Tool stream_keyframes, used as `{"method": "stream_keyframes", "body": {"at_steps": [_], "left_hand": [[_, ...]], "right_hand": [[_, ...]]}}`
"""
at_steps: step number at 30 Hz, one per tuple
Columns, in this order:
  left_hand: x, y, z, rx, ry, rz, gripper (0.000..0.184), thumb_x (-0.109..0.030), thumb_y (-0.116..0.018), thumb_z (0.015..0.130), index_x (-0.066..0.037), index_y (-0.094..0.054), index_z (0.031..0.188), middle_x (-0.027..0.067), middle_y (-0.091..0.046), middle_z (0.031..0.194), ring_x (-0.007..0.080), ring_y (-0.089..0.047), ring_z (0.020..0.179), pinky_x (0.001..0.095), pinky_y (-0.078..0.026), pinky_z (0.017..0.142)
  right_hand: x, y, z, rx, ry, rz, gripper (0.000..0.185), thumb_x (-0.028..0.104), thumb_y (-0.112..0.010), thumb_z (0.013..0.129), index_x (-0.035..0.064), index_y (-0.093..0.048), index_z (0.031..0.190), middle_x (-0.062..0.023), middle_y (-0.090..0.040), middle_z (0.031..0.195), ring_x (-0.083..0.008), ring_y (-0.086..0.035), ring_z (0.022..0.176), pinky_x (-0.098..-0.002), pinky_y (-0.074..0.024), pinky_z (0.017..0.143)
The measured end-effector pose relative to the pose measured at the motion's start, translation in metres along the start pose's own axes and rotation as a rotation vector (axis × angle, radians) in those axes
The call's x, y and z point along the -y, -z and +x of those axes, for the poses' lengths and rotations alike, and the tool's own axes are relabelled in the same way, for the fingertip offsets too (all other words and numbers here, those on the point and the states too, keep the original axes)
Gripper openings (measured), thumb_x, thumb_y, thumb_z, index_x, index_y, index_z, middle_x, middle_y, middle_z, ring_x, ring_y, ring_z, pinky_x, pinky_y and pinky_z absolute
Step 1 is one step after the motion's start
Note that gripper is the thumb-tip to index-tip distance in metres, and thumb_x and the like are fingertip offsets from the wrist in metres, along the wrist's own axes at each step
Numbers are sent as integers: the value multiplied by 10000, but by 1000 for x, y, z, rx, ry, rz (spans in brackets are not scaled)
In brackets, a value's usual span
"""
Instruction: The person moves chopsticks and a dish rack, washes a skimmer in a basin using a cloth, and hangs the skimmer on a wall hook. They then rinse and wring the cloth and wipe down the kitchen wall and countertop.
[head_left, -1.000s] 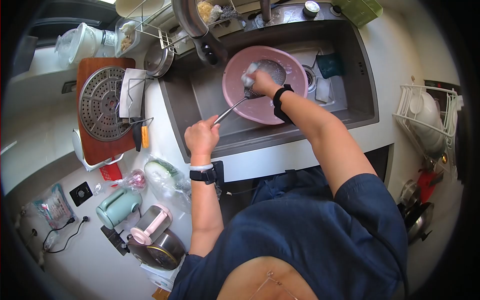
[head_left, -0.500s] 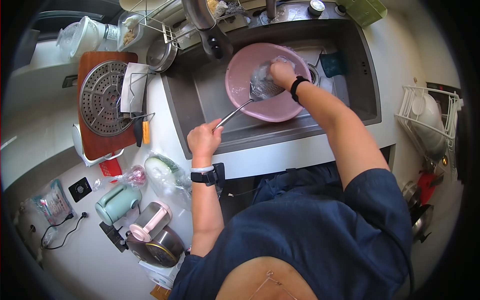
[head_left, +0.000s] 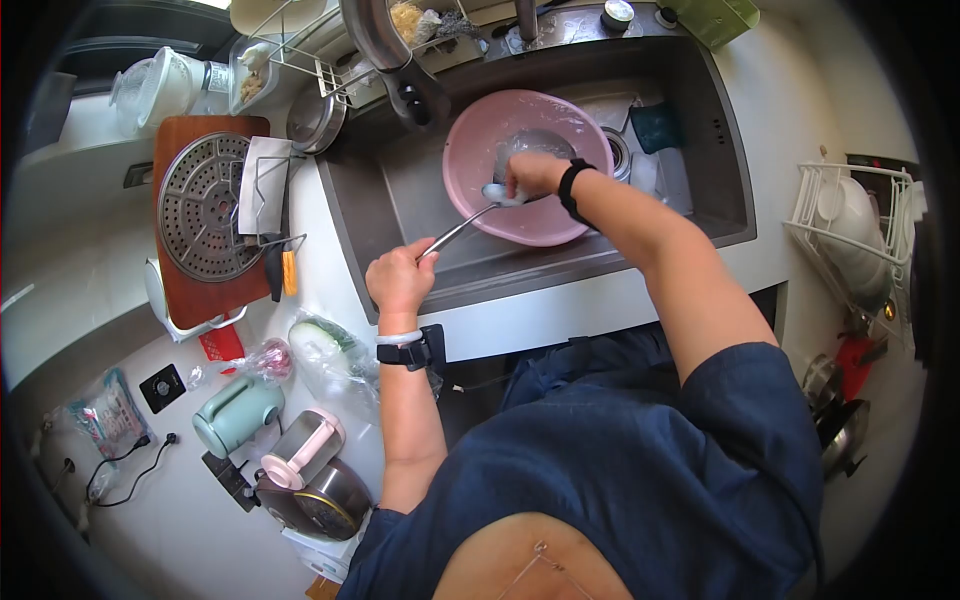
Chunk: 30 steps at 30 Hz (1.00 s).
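Note:
My left hand is closed around the end of the metal handle of a skimmer. The skimmer's round, perforated head reaches into a pink basin standing in the sink. Over the basin, my right hand is closed on a pale, wet-looking cloth, pressed where the handle meets the head. My fingers and the cloth hide part of that joint. Whitish suds or water streaks show on the basin's inside.
The dark sink surrounds the basin, with a faucet overhead and a dark green object near the drain. Left are a steamer plate on a wooden board and a knife. A dish rack stands right.
My right hand has moved with the cloth from the skimmer's head down to the neck of its handle. My left hand keeps its grip, shifted slightly left.

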<state>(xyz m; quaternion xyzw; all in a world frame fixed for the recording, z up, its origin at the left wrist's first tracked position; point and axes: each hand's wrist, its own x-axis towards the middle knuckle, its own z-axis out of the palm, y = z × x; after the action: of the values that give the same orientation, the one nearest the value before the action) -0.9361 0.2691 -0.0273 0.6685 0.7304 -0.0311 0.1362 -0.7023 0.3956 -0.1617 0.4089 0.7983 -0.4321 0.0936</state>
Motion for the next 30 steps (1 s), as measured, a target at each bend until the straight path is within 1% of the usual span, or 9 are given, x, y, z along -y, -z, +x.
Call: {"method": "stream_keyframes", "body": {"at_steps": [2, 4, 7, 15, 17, 18, 20, 23, 30], "left_hand": [[0, -1, 0, 5, 2, -19, 204, -284, -674, 706, -252, -707, 906, 74, -642, 688, 263, -623, 657, 380, -483, 612], [4, 0, -2, 17, -13, -28, 210, -280, -675, 704, -249, -708, 909, 74, -637, 671, 262, -620, 646, 379, -480, 610], [1, -1, -1, -32, -93, -8, 211, -267, -675, 702, -243, -709, 909, 73, -636, 665, 261, -616, 637, 370, -472, 604], [1, -3, 1, -91, -119, 59, 196, -245, -673, 699, -234, -707, 892, 60, -636, 673, 236, -617, 638, 360, -427, 572], [1, -1, -2, -86, -123, 74, 194, -243, -674, 698, -232, -706, 889, 58, -634, 671, 233, -615, 635, 363, -420, 568], [-2, 0, -4, -88, -129, 97, 191, -242, -675, 696, -230, -707, 884, 55, -630, 666, 235, -611, 626, 361, -416, 566], [-4, 1, -3, -101, -138, 118, 188, -240, -677, 694, -228, -707, 879, 53, -627, 660, 236, -606, 618, 360, -412, 565], [0, 1, -7, -127, -163, 65, 175, -237, -681, 689, -219, -707, 861, 51, -620, 649, 241, -597, 603, 355, -402, 560], [-1, 5, 0, -148, -201, 89, 167, -233, -690, 679, -214, -705, 845, 51, -615, 638, 235, -597, 600, 353, -396, 563]], "right_hand": [[-15, 8, -2, 39, -78, -83, 222, 151, -672, 678, 159, -714, 896, -125, -658, 930, -297, -622, 857, -360, -478, 747], [-31, 8, -2, -183, -105, -482, 245, 205, -672, 690, 103, -693, 912, -116, -641, 993, -297, -607, 918, -388, -479, 757], [-34, -4, 7, -480, -217, -365, 247, 196, -635, 715, 62, -670, 919, -118, -617, 1059, -301, -587, 974, -410, -479, 775], [3, -36, 14, -234, 95, 116, 156, 124, -599, 709, 59, -685, 822, -180, -637, 848, -340, -617, 824, -380, -474, 792], [-8, -48, 22, -224, 243, 69, 222, 149, -592, 737, 97, -682, 933, -178, -636, 906, -333, -613, 863, -388, -470, 802], [-4, -47, 18, -225, 245, 72, 222, 149, -592, 737, 97, -682, 933, -178, -636, 906, -333, -613, 863, -388, -470, 802], [0, -37, 10, -318, -218, 135, 300, 160, -586, 757, 134, -651, 1049, -169, -630, 962, -328, -605, 896, -393, -468, 806], [-22, -35, 8, -402, -81, -166, 333, 163, -584, 767, 137, -624, 1097, -165, -621, 1008, -322, -601, 923, -398, -468, 808], [6, -54, 9, -252, 135, 126, 364, 100, -560, 756, 185, -640, 1100, -175, -583, 1062, -349, -547, 1006, -380, -436, 870]]}}
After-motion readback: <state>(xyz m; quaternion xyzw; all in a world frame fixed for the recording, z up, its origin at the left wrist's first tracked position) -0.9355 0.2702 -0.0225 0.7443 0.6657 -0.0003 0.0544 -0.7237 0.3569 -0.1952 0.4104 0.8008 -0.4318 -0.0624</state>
